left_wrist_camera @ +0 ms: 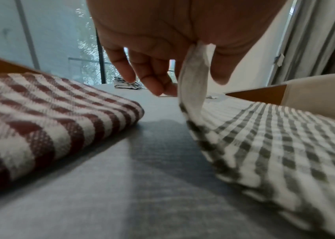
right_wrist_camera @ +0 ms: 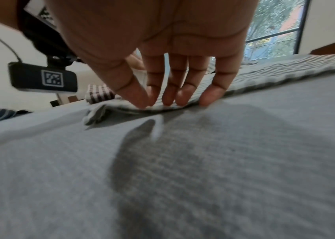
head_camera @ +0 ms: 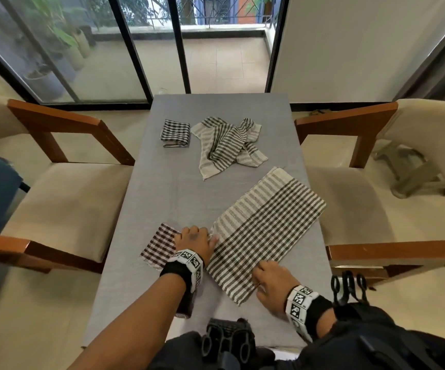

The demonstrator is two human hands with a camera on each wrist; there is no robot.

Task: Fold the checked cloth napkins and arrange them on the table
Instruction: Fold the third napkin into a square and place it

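A large grey checked napkin [head_camera: 266,228] lies flat and slanted on the near right of the grey table [head_camera: 168,196]. My left hand [head_camera: 210,237] pinches its left corner between thumb and forefinger, and the lifted corner of that grey napkin [left_wrist_camera: 275,145] shows by the left hand [left_wrist_camera: 195,67]. My right hand [head_camera: 258,276] rests straight fingertips on the napkin's near edge [right_wrist_camera: 264,77], as the right hand [right_wrist_camera: 162,100] shows close up. A folded maroon checked napkin [head_camera: 160,245] [left_wrist_camera: 39,121] lies under my left wrist. A folded black checked napkin [head_camera: 176,133] and a crumpled striped napkin [head_camera: 229,142] lie farther back.
Wooden armchairs with cream cushions flank the table on the left [head_camera: 64,198] and the right [head_camera: 376,204]. Glass sliding doors [head_camera: 160,44] stand beyond the far end. Black gear [head_camera: 226,340] hangs at my chest by the near edge.
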